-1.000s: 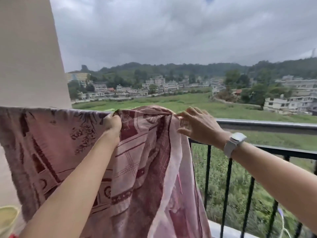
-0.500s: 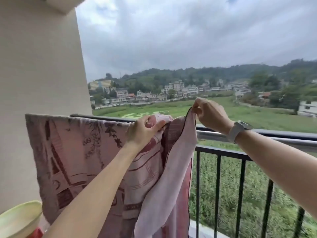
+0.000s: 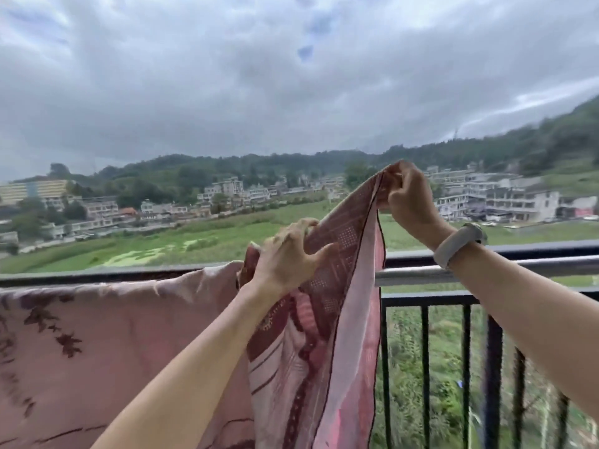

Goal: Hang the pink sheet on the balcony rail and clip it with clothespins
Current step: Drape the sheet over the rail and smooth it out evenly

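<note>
My right hand has a pinching grip on a corner of the pink sheet, raised above the balcony rail. My left hand has curled fingers gripping the sheet's edge just over the rail. Left of that hand, the sheet drapes over the rail.
</note>
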